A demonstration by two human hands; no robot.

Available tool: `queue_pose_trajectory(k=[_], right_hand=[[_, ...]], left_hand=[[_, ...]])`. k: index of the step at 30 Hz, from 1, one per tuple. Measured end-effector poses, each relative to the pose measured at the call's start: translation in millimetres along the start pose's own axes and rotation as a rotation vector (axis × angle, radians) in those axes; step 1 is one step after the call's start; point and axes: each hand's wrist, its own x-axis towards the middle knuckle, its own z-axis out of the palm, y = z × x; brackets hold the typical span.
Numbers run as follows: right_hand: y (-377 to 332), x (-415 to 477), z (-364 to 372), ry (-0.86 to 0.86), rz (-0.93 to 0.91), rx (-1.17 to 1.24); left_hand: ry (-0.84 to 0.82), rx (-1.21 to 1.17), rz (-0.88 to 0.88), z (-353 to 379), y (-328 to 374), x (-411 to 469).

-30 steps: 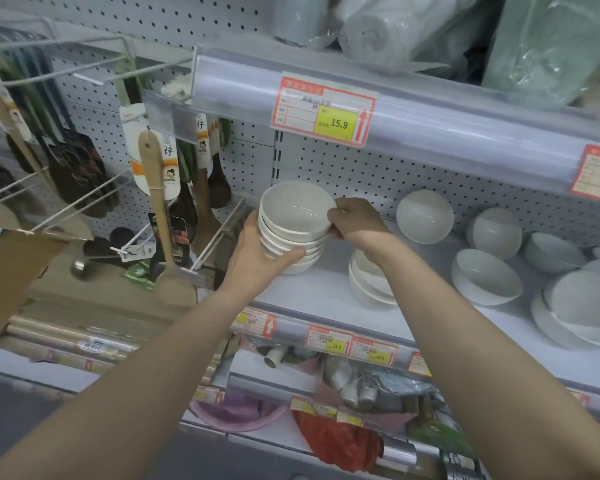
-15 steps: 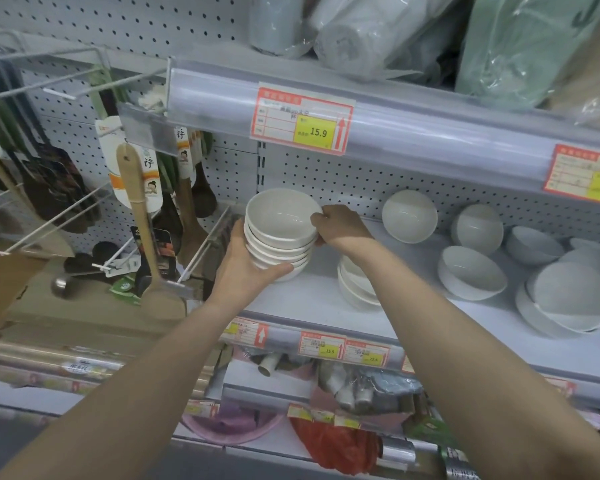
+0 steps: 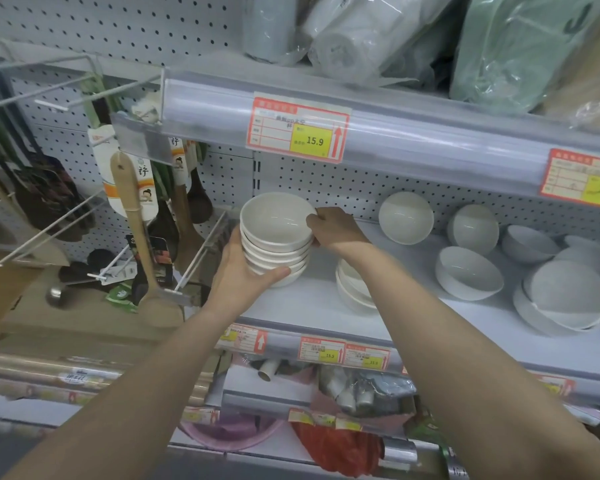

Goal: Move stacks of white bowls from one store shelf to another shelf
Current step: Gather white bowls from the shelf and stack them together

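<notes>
Holding stack of white bowls (image 3: 274, 237) at left end of shelf (image 3: 413, 317): cupped low with left hand (image 3: 239, 278), pinched at top rim with right hand (image 3: 336, 226). Judged liable to tilt and shed upper bowls under uneven lift, or strike shorter stack (image 3: 352, 289) mid-shelf.

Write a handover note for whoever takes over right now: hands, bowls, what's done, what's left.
Left hand: cups the bowl stack from below and from its left side.
Right hand: pinches the top bowl's right rim.
The stack is tilted toward the camera, over the left end of the bowl shelf; I can't tell whether it touches the shelf.
Done: one stack in hand.
Left: carry it to the other shelf, then move the shorter stack behind the right forearm. The loose bowls lie further right.
</notes>
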Motion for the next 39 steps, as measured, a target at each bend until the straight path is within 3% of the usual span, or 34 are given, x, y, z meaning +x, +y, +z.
queue_pose_trajectory(k=[4,8,12,14,17,20,22,28,34,39], right_hand=[[8.4,-5.8,-8.1,0.008,0.016,0.120],[38.9,-16.9,-22.9,0.121,0.010,-0.023],[80.7,-34.4,-40.7,0.225,0.062,0.010],[106.0,-39.9,-51.0,0.287,0.107,0.002],[142.8,-37.1,-69.7,0.359,0.195,-0.080],[171.9,-27.4,-90.4,0.402,0.218,-0.111],[187.2,-20.2,-102.5,0.419,0.191,-0.153],[224.2,11.4,-136.4,0.406,0.005,-0.273],[241.2,60.5,-143.2,0.301,0.113,-0.376],[245.7,88.2,-129.1,0.232,0.216,-0.291]], left_hand=[[0.018,-0.018,0.009,1.8,2.7,-6.7],[0.204,0.100,-0.135,13.7,6.9,-27.9],[0.341,0.084,-0.027,28.9,18.6,-57.5],[0.284,0.118,0.064,40.0,20.7,-68.5],[0.054,0.130,0.143,60.0,28.4,-75.8],[-0.188,0.131,0.066,82.4,40.8,-71.8],[-0.256,0.172,0.031,97.7,51.5,-65.4],[-0.122,0.061,0.023,136.8,73.2,-56.7],[-0.040,-0.045,0.008,153.4,67.3,-55.3],[-0.004,-0.059,-0.019,159.8,61.1,-59.4]])
